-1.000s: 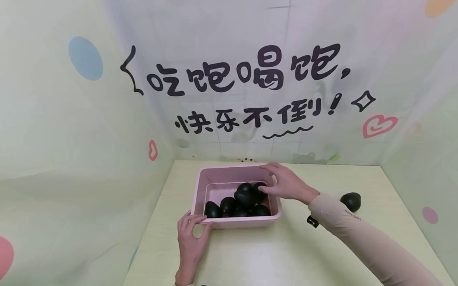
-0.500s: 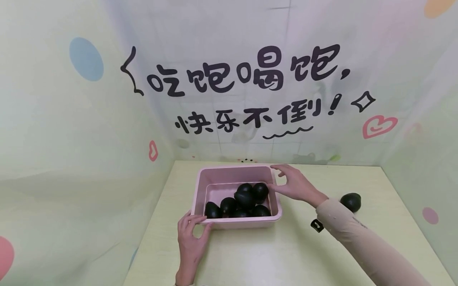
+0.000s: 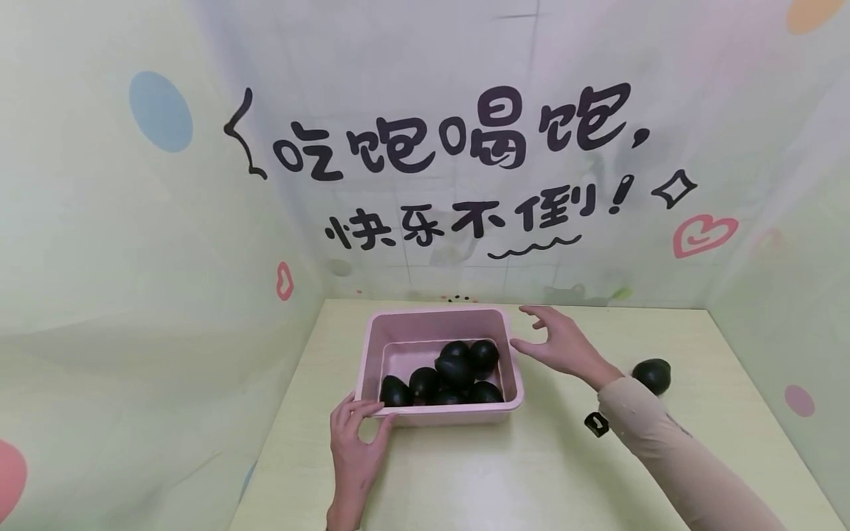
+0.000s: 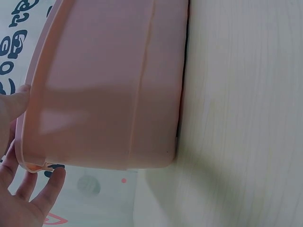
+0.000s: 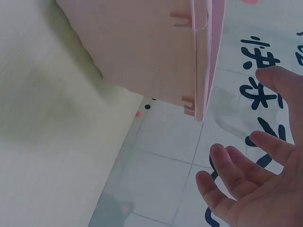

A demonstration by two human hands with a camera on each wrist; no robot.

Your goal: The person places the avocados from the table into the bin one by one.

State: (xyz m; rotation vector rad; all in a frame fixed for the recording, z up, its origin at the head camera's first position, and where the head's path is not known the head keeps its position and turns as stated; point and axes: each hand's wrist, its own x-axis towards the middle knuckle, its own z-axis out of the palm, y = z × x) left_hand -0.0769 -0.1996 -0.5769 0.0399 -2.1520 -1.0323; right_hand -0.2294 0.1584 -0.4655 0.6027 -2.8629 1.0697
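A pink plastic bin (image 3: 432, 417) stands on the table with several dark avocados (image 3: 455, 370) inside, heaped toward its right and near sides. My left hand (image 3: 353, 446) holds the bin's near left corner, thumb and fingers about the rim; the left wrist view shows the thumb on the rim and the fingers (image 4: 49, 191) around the corner. Just beyond the bin's right rim my right hand (image 3: 563, 345) is held in the air, fingers spread and holding nothing. In the right wrist view a gap separates its fingers (image 5: 222, 161) from the bin wall (image 5: 142, 47).
A single avocado (image 3: 653, 376) lies on the table to the right, just beyond the right sleeve (image 3: 654, 431). A small black device (image 3: 597, 424) shows at the right wrist. Printed curtains (image 3: 465, 273) rise behind and beside the pale table (image 3: 458, 479).
My right hand has let go of an avocado in the bin and drawn back to the right, past the rim. The left hand and the bin have stayed in place.
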